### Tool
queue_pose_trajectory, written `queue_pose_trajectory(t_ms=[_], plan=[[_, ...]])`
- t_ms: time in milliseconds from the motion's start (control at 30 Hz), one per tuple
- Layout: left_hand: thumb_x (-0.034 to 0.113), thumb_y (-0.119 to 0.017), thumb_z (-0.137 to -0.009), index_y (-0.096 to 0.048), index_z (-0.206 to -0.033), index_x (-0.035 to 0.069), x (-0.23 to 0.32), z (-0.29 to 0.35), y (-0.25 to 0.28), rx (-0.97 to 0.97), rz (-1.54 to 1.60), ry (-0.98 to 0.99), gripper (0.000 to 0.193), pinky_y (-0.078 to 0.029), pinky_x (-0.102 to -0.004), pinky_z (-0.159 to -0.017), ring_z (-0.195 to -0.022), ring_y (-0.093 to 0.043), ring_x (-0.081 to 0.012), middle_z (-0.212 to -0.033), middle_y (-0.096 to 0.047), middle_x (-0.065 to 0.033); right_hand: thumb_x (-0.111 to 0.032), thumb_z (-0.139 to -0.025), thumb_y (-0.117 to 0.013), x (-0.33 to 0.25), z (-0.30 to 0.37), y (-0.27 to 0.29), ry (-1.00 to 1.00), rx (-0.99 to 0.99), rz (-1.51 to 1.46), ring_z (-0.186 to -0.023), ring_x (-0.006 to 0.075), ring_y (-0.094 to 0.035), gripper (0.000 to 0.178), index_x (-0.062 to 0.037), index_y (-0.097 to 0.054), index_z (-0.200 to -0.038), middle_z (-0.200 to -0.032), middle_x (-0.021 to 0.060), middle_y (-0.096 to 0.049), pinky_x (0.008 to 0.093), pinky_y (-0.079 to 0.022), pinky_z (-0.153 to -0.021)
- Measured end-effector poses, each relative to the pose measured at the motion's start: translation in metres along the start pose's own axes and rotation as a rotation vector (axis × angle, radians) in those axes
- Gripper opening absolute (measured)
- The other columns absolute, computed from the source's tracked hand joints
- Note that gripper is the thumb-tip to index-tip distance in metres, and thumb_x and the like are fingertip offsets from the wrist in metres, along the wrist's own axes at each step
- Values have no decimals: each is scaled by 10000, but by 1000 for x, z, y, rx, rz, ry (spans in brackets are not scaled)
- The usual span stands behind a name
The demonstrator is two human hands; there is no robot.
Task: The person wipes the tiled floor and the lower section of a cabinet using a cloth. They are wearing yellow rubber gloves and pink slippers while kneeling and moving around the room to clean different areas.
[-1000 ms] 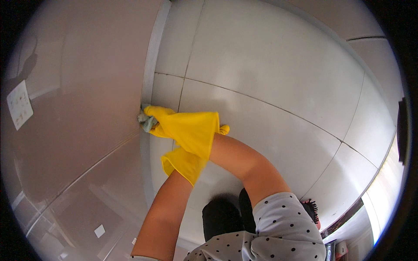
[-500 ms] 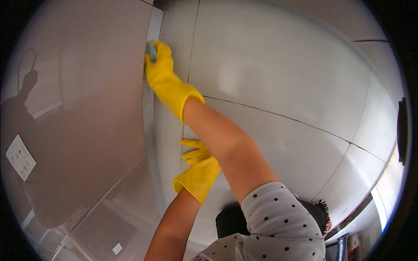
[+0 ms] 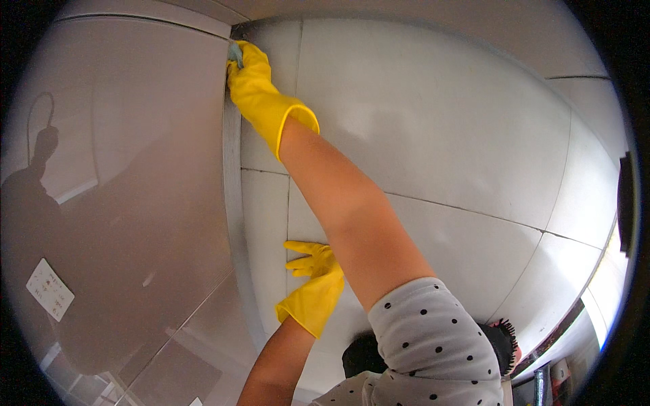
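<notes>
My right hand (image 3: 252,78), in a yellow rubber glove, reaches to the far end of a ribbed silvery baseboard strip (image 3: 231,145). Its fingers are closed on a small grey-green scrubbing pad (image 3: 235,54), pressed against the strip near the corner; whether it is sponge or cloth I cannot make out. Lower down, my left hand (image 3: 313,271), gloved in yellow too, rests on the pale floor tiles (image 3: 433,101) with its fingers spread and nothing in them. My right forearm hides part of that hand.
A glossy brownish panel (image 3: 156,162) rises along the left above the strip, with a white label (image 3: 50,289) on it. Another wall closes off the far side. At the lower right lie my dark slipper (image 3: 500,345) and several blurred items (image 3: 552,382).
My right hand has slid farther away along the strip with the pad, up to the corner. My left hand stays spread on the floor. The view has shifted slightly.
</notes>
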State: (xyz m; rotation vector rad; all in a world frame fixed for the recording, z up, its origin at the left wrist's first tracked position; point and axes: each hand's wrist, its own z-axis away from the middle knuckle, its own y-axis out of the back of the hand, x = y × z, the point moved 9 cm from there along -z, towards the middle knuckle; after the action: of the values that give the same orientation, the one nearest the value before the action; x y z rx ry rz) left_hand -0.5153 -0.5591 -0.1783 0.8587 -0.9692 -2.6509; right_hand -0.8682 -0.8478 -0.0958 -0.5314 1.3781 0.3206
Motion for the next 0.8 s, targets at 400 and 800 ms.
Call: queue_pose_trajectory(t_ms=[400,800], plan=[[669,-981,-430,321,-1559,71,10,2,-8,-4,1,-9,1824,-60,-631,-1230,-1539,123,-517,-1607,229,-399,-67,-930,-644,-7,22,8,-162,-200,-12,-1131,438,-634,355,-91,-648,-1283,-1245,225,-668,457,-514,-971],[718,-952,-421,316,-1547,8,26,75,56,-124,208,-73,1838,-25,-676,-1206,-1502,129,-593,-1557,226,-474,-285,-860,-709,-13,154,-14,886,-833,880,-1321,318,-534,415,-100,-695,-1231,-1306,151,-663,470,-345,-1169]])
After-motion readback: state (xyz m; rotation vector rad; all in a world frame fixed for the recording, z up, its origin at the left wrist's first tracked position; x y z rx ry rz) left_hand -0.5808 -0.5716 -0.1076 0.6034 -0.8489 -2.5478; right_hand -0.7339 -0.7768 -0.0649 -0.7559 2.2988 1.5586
